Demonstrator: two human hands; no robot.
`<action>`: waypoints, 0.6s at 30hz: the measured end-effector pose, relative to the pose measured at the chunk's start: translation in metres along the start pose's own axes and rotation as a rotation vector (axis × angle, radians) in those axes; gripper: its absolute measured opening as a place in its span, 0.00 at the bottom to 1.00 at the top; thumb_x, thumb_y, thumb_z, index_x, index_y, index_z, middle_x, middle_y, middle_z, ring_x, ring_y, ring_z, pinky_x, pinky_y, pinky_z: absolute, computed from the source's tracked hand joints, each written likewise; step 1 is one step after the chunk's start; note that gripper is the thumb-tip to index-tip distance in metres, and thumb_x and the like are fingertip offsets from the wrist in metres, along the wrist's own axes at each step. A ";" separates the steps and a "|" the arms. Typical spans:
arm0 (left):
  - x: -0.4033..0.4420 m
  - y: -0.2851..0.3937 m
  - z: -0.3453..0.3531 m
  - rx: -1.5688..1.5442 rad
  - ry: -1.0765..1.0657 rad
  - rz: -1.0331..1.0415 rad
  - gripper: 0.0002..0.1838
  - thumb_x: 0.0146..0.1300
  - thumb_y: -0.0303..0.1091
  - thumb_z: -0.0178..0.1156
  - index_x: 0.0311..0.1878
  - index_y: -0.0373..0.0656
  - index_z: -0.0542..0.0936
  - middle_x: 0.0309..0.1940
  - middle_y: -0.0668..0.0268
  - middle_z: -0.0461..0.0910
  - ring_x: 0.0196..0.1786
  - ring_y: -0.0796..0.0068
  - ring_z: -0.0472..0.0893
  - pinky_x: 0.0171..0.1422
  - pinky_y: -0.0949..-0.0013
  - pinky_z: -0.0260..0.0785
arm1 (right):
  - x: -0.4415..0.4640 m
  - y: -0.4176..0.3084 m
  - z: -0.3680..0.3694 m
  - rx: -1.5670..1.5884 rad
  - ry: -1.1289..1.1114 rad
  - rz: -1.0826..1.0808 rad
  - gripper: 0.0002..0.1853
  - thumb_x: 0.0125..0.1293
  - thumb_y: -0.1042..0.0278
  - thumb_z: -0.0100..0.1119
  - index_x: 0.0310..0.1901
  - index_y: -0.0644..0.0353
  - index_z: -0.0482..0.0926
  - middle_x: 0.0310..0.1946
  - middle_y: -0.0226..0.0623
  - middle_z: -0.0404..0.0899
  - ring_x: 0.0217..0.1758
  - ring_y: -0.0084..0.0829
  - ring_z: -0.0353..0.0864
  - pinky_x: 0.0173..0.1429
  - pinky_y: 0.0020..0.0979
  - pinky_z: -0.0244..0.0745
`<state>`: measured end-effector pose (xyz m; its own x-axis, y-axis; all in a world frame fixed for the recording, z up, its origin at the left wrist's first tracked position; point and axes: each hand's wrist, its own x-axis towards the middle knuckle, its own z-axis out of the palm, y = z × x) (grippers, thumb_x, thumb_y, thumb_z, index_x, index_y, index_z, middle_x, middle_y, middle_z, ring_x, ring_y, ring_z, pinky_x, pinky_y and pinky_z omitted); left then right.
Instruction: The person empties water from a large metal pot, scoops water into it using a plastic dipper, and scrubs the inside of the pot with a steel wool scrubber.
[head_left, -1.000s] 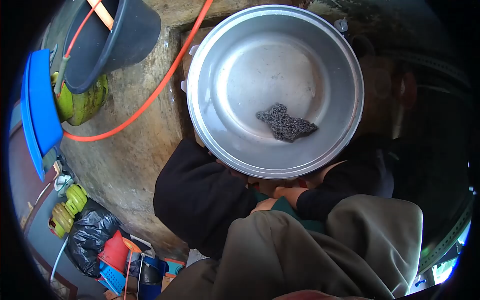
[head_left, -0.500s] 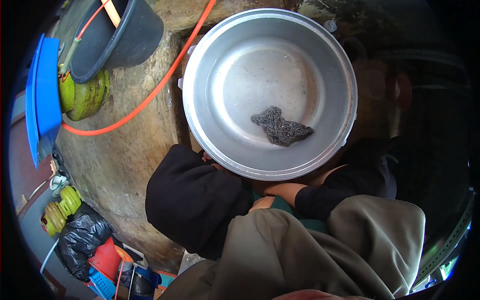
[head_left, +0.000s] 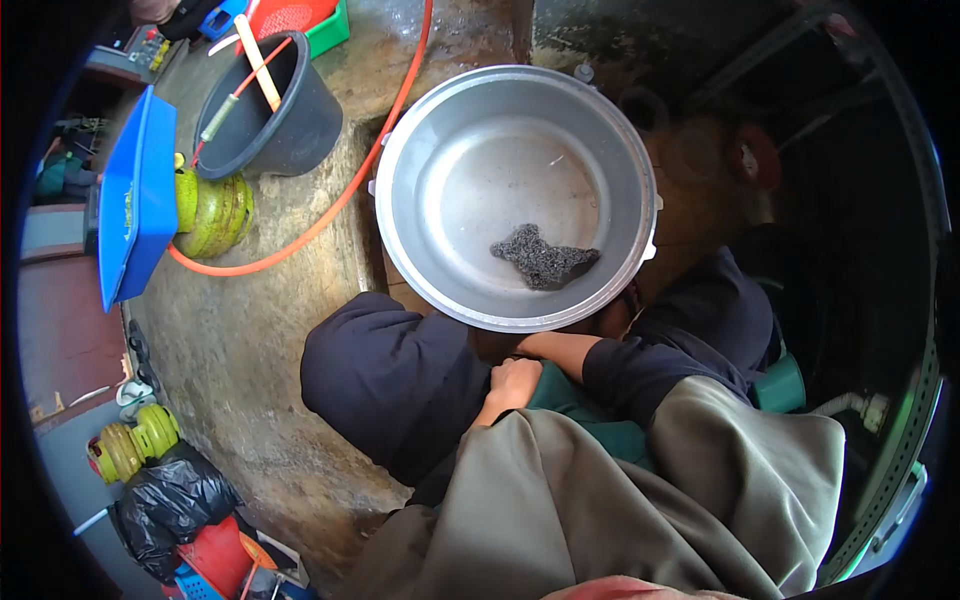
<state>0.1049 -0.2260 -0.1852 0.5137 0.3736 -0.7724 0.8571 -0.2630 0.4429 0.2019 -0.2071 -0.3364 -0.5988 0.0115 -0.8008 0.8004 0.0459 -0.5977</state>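
Note:
A large round aluminium pot stands in front of my knees, with a dark, tangled scouring pad lying on its bottom. My left hand is just below the pot's near rim, over green cloth in my lap. Its fingers look curled, and whatever they may hold is hidden. From the right, my bare forearm reaches across to the left; my right hand is close to my left hand under the near rim, its fingers hidden. Neither hand is inside the pot.
An orange hose curves across the worn floor left of the pot. Beyond it are a black bucket, a green gas cylinder and a blue tray. Black bags lie lower left; a green container is at right.
The view has shifted, so the pot looks smaller and more of the left side shows. My left hand is now more visible. The scouring pad still lies in the pot.

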 end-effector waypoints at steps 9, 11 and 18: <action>-0.180 0.036 -0.140 -0.197 0.502 0.363 0.15 0.54 0.34 0.61 0.46 0.40 0.79 0.38 0.56 0.81 0.39 0.67 0.82 0.46 0.65 0.74 | -0.081 -0.088 -0.055 -0.394 0.017 -0.070 0.11 0.55 0.63 0.57 0.35 0.59 0.80 0.37 0.48 0.80 0.42 0.40 0.82 0.45 0.42 0.75; -0.222 0.021 -0.182 -0.190 0.792 0.402 0.11 0.55 0.28 0.60 0.44 0.40 0.78 0.33 0.65 0.79 0.32 0.81 0.78 0.40 0.73 0.71 | -0.139 -0.146 -0.085 -0.581 0.109 -0.077 0.10 0.54 0.63 0.57 0.34 0.59 0.81 0.37 0.48 0.81 0.41 0.40 0.82 0.44 0.41 0.75; -0.270 -0.038 -0.356 -0.349 1.480 0.257 0.14 0.66 0.40 0.56 0.51 0.45 0.78 0.45 0.71 0.80 0.44 0.84 0.78 0.42 0.79 0.66 | -0.291 -0.312 -0.078 -0.357 0.982 -1.141 0.11 0.59 0.64 0.60 0.35 0.62 0.71 0.33 0.46 0.75 0.39 0.48 0.78 0.41 0.44 0.73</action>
<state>-0.0532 -0.0001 0.1690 0.0399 0.9270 0.3729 0.6002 -0.3206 0.7328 0.1246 -0.1473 0.0861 -0.7639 0.4281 0.4829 -0.0426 0.7131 -0.6997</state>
